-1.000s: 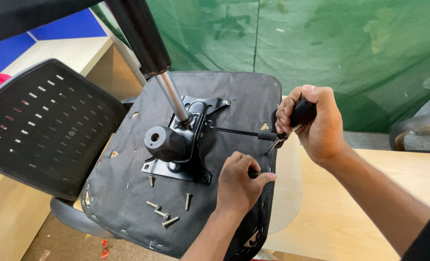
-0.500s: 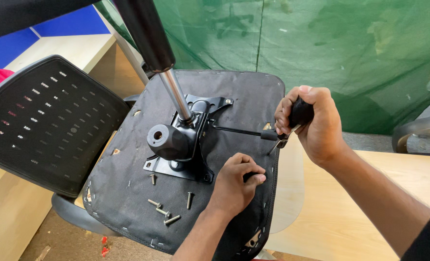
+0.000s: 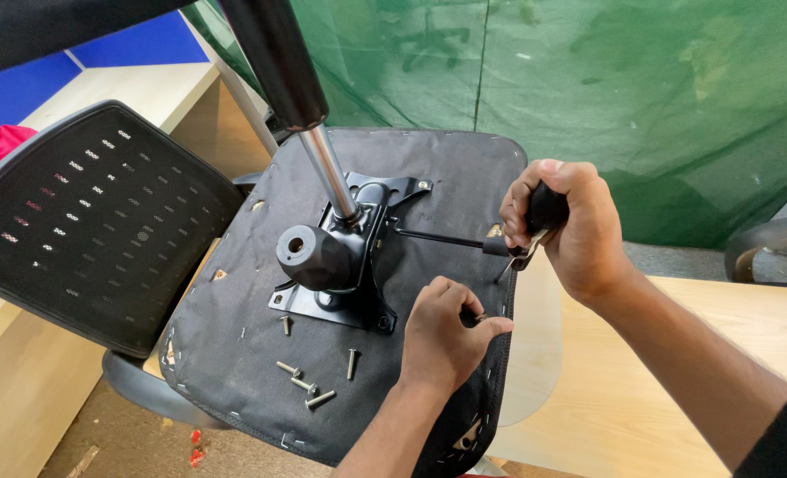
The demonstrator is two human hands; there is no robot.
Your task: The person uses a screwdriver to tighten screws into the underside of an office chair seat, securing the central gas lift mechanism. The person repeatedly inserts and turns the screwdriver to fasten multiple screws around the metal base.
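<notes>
Two hands work on an upturned chair seat [image 3: 234, 354]. The right hand [image 3: 570, 226] has its fingers [image 3: 519, 208] wrapped tight around the black handle [image 3: 548, 208] of a tool. From that fist a thin black rod [image 3: 437, 237] runs sideways to the left, almost flat, straight toward the black metal plate [image 3: 345, 274] in the middle of the seat. The left hand [image 3: 442, 341] lies nearer the plate, just to its right and below the rod. Its fingers are curled and press on the seat cloth near the edge; I cannot tell if they pinch anything. Loose screws [image 3: 309, 385] lie on the cloth to the left of that hand. A shiny post [image 3: 331, 173] stands up from the plate. The seat rests on a wooden bench [image 3: 641, 398].
</notes>
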